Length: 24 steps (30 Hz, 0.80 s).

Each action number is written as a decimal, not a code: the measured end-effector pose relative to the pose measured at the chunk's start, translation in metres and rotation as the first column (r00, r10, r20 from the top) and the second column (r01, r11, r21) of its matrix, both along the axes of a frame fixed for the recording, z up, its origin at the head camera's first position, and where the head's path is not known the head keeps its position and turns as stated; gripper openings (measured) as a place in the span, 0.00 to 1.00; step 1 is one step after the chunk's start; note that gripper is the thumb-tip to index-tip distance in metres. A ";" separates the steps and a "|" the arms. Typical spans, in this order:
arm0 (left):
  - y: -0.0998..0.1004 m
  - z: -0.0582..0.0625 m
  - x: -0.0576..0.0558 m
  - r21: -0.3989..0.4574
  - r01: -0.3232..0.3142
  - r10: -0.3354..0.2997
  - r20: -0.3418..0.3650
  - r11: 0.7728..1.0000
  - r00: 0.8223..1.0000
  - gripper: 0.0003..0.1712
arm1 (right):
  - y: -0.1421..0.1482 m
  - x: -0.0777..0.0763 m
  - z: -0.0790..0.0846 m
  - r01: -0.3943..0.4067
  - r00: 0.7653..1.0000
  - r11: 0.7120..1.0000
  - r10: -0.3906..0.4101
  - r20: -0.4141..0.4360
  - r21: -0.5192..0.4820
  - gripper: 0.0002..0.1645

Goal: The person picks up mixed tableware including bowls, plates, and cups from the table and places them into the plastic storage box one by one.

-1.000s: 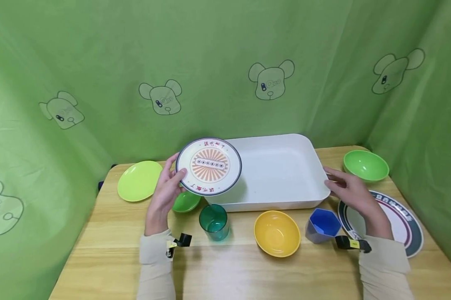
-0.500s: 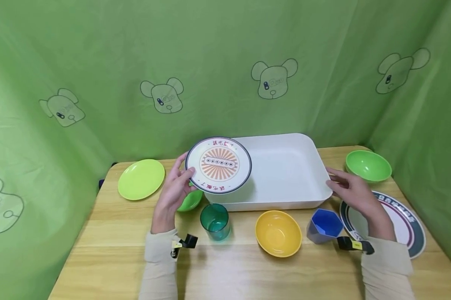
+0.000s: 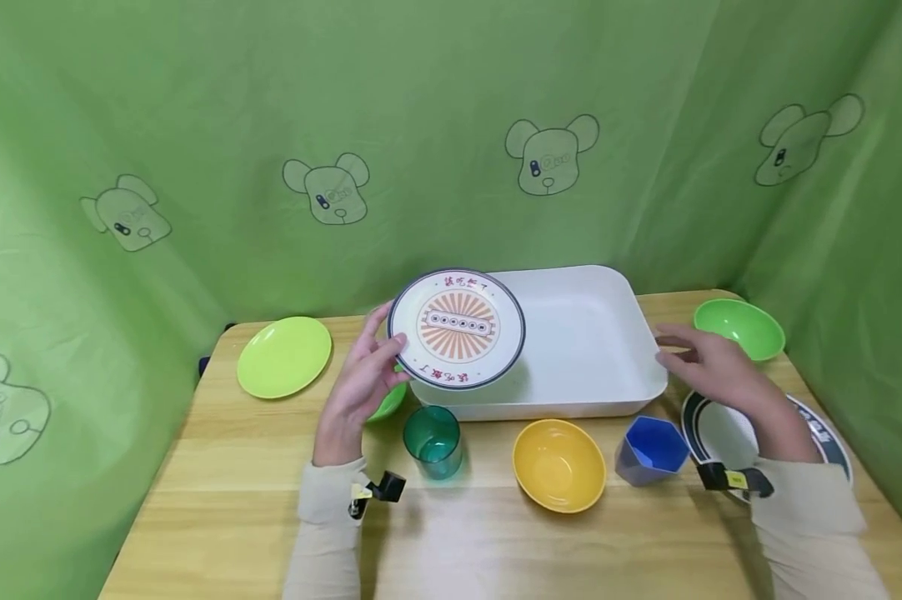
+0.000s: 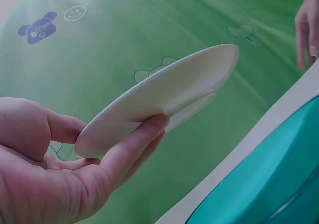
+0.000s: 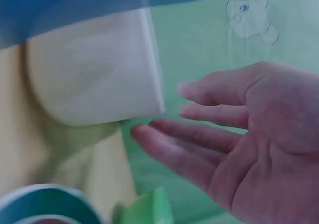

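In the head view my left hand [image 3: 361, 383] pinches the left rim of a white plate [image 3: 457, 329] with a dark border and an orange sunburst print, its thumb on top. The left wrist view shows fingers [image 4: 132, 147] supporting the plate's underside. This plate is raised and tilted over the left part of a white rectangular tray [image 3: 586, 350]. Beside the tray's right end hovers my right hand [image 3: 709, 362], fingers loose. A small gap separates it from the tray [image 5: 99, 74] in the right wrist view. A small green bowl [image 3: 391, 404] is partly hidden behind the left hand.
In front of the tray stand a teal cup [image 3: 433, 442], a yellow bowl [image 3: 559, 467] and a blue hexagonal cup [image 3: 652, 452]. A large white plate [image 3: 721, 433] lies under the right forearm, near a green bowl [image 3: 739, 327]. A lime plate [image 3: 284, 358] lies far left.
My left hand has carried the sunburst plate rightward over the tray. My right hand has come off the tray's right edge and shifted slightly right.
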<state>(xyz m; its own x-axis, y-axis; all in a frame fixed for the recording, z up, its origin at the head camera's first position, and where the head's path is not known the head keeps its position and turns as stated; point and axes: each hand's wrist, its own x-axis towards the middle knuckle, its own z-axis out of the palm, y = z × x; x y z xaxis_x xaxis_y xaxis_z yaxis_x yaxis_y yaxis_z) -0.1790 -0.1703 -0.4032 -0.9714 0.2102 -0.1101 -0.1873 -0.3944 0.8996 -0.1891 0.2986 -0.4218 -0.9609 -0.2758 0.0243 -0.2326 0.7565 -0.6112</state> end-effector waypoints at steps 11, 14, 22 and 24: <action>0.013 0.007 0.006 0.055 0.053 -0.053 -0.013 0.997 0.999 0.35 | -0.043 0.003 0.061 -0.108 0.994 0.989 0.104 -0.041 -0.098 0.30; 0.017 0.008 0.008 0.063 0.067 -0.066 -0.011 0.996 0.998 0.35 | -0.063 0.003 0.064 -0.129 0.990 0.958 0.139 0.019 -0.255 0.29; 0.027 0.008 0.011 0.062 0.097 -0.097 0.004 0.993 0.995 0.37 | -0.106 0.000 0.066 0.006 0.957 0.844 0.151 0.248 -0.537 0.33; 0.029 0.008 0.011 0.057 0.108 -0.108 0.000 0.993 0.994 0.36 | -0.113 0.000 0.065 0.049 0.945 0.826 0.144 0.295 -0.561 0.34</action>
